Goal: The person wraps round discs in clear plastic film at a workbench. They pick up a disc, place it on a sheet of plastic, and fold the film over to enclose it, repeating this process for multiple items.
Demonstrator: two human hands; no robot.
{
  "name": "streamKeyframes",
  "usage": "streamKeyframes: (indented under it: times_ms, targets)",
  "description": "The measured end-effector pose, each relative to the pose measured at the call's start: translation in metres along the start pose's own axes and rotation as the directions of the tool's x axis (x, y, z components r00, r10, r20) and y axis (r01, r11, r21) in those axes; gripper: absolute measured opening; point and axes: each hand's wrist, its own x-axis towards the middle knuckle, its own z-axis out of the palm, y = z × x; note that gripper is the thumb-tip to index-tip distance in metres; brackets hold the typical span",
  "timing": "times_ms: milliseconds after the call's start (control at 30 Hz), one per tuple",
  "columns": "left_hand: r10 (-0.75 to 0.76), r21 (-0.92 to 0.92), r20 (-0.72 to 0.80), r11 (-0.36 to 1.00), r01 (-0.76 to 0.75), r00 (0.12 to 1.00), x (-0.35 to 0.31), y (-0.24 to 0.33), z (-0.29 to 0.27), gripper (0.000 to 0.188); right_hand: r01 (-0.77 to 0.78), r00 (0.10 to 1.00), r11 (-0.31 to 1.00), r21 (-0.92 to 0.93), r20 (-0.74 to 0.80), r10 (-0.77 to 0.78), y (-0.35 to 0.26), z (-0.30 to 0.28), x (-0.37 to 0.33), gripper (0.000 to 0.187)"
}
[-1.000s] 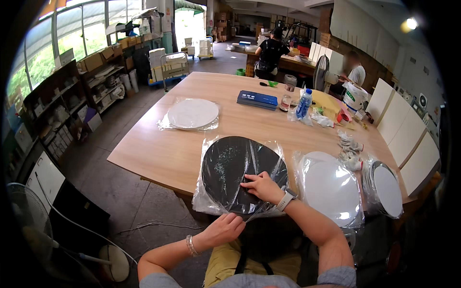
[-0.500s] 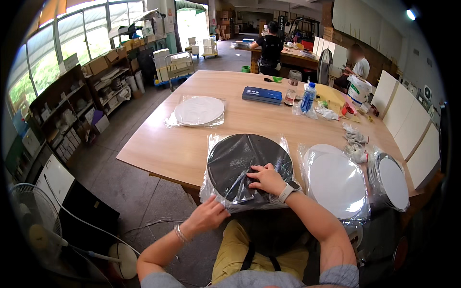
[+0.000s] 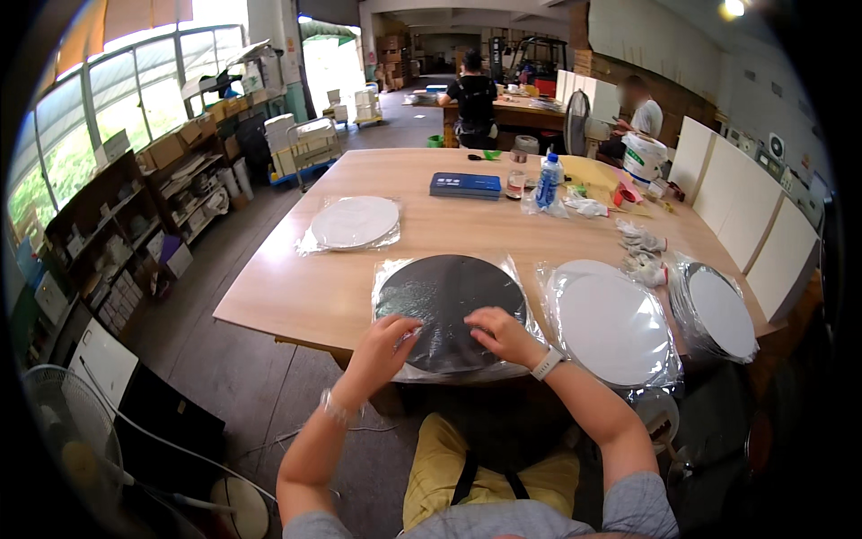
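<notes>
Can pass across table (image 3: 516,232) between black disc (image 3: 449,301) and blue box (image 3: 464,186), also over left front corner. Meets white disc (image 3: 355,223) by left edge, bagged discs (image 3: 609,328) toward right front corner, gloves (image 3: 645,268) behind.

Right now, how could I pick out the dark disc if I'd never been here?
Find the big wooden table and go to its near edge. There, with clear plastic around it, lies the dark disc, the left hand and right hand over its near half. Its black top sets it apart: the side discs and back disc are white.
</notes>
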Motion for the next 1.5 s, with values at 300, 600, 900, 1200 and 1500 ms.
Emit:
streamKeyframes:
  times_ms: [300,600,900,1200,1500]
  targets:
    - [0.160,-0.126,0.637,0.987,-0.102,0.754,0.025,-0.060,0.076,0.022,0.295,0.945,0.910,-0.292,0.229,-0.233,-0.003,-0.028,-0.056,0.008]
    - [0.062,-0.079,0.738,0.997,-0.005,0.672,0.044,-0.040,0.073,0.040,0.301,0.954,0.922,-0.244,0.074,-0.292,-0.031,-0.024,-0.081,0.012]
    - [-0.132,0.230,0.781,0.970,-0.084,0.610,0.045,-0.004,0.074,0.081,0.068,0.977,0.903,-0.424,-0.156,-0.147,-0.069,-0.040,-0.116,0.039]
    - [-0.059,0.310,0.741,0.914,-0.262,0.669,0.031,0.009,0.077,0.093,0.193,0.980,0.878,-0.438,0.046,-0.192,-0.037,-0.027,-0.118,0.015]
    - [-0.134,0.406,0.568,0.904,-0.135,0.812,0.025,0.008,0.089,0.091,0.194,0.978,0.882,-0.429,0.019,-0.206,-0.083,-0.042,-0.148,0.014]
